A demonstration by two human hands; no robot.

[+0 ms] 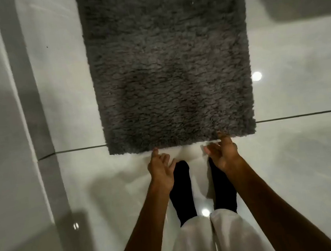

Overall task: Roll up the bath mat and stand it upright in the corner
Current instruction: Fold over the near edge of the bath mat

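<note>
Bath mat (168, 62) | flat, shaggy, soft (likely floppy) | left hand (160, 170), right hand (223, 152) open at near edge, nothing gripped | take edge.

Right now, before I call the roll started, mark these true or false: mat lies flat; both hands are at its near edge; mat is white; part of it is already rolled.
1. The bath mat lies flat on the floor. True.
2. The left hand and right hand are at its near edge. True.
3. The mat is white. False: dark grey and shaggy.
4. Part is already rolled. False: no roll is visible.
</note>
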